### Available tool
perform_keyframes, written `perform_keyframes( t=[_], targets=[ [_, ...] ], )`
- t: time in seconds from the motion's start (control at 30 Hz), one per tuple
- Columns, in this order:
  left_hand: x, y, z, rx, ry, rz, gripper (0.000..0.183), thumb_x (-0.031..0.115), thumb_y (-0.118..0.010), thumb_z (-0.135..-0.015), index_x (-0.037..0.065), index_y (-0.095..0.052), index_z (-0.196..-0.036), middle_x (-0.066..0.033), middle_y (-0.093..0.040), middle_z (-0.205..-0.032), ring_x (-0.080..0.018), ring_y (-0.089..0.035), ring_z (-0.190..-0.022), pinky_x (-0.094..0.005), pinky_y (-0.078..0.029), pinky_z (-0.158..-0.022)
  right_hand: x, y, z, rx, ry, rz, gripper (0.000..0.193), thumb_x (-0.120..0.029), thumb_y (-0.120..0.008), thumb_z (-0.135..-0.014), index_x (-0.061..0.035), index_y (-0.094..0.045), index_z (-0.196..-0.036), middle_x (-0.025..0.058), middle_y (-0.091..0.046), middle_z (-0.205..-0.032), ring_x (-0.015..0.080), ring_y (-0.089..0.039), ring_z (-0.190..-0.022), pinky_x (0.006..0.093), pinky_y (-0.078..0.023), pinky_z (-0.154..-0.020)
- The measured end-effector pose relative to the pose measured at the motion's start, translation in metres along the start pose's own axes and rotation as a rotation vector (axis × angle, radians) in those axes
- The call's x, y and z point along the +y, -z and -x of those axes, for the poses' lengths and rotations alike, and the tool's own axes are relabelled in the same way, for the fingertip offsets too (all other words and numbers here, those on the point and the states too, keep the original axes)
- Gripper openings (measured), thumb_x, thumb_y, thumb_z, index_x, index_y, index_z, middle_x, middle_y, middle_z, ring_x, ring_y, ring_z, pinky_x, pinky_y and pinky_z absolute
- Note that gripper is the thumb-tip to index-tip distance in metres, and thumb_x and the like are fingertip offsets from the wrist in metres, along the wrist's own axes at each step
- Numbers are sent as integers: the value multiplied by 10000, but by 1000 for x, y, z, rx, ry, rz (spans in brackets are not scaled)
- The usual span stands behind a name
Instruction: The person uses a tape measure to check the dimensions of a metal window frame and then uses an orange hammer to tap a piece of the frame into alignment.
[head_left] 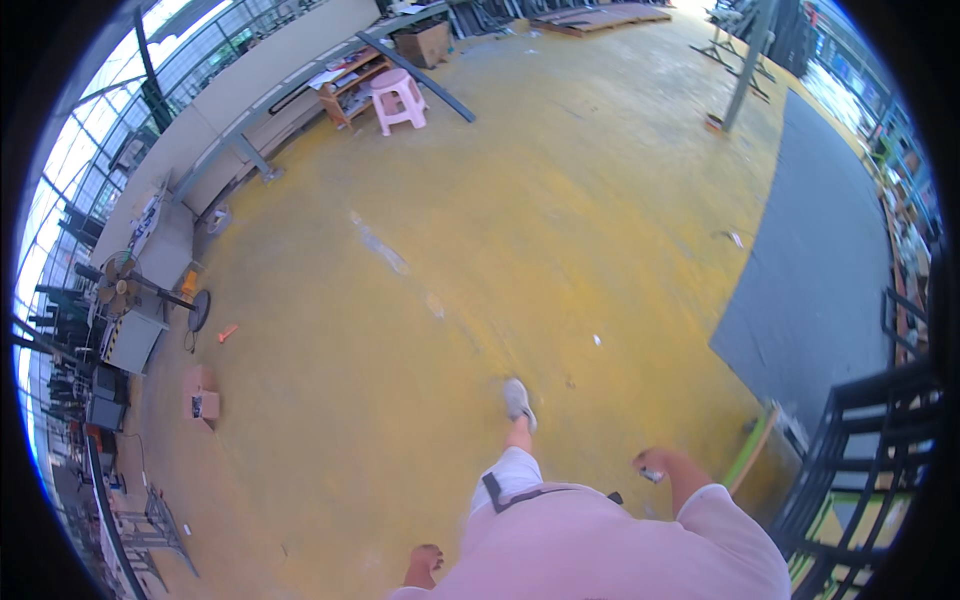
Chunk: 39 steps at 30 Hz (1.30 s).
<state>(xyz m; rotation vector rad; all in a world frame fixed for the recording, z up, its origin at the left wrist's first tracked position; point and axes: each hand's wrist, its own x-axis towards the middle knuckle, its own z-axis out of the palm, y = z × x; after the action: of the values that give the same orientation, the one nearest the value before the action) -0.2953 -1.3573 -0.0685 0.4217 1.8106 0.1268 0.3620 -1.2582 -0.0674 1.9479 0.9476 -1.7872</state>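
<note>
My right hand point(656, 461) hangs out to the right of my body, with its fingers closed around a small white-and-dark object point(650, 474). Its kind is too small to make out. Low on the left, my left hand point(427, 557) hangs beside my hip with loosely bent fingers, and I see nothing in it. One grey shoe point(517, 400) is stretched forward on the yellow floor point(400, 420).
On the left stand a fan point(125, 287), a pink box point(202, 400) and a long workbench point(172, 235). Farther off are a pink stool point(398, 100), a wooden shelf point(352, 85) and a post point(748, 75). A grey mat point(800, 270) and black metal frames point(865, 450) lie rightward.
</note>
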Motion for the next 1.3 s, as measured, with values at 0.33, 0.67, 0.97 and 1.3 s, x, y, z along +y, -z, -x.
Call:
perform_keyframes(
  t=[0.33,0.67,0.97,1.3],
  targets=[
    [474,26,-194,223,-335,-582,344,265,-558,-854,27,-676,-1072,-197,-667,-1117,-355,-632,-1065,-454,-492,-910,-263,204,20,16,113,108,452,-309,-625,-780,-150,-662,-1201,92,-685,-1084,244,-657,-960,393,-546,-803],
    [979,-20,-253,215,-712,-167,352,220,-548,-906,2,-604,-1176,-110,-701,-983,-186,-668,-787,-331,-524,-667,-512,500,-80,224,339,218,412,-308,-603,-808,-227,-670,-1207,140,-684,-1124,299,-644,-1042,396,-485,-908],
    [1042,-34,-308,217,-53,129,302,190,-491,-910,18,-613,-1127,-100,-654,-859,-208,-592,-597,-359,-471,-491,-715,773,-153,-298,558,386,527,-479,-638,-828,-189,-629,-1267,93,-671,-1189,238,-625,-1061,356,-449,-944],
    [1310,-32,-493,-203,-738,-1178,280,188,-665,-742,111,-734,-1003,-152,-715,-932,-285,-696,-830,-441,-546,-668,-883,1028,-305,28,375,151,511,-360,-646,-840,-130,-594,-1294,159,-648,-1208,274,-593,-1135,382,-433,-983]
  ],
)
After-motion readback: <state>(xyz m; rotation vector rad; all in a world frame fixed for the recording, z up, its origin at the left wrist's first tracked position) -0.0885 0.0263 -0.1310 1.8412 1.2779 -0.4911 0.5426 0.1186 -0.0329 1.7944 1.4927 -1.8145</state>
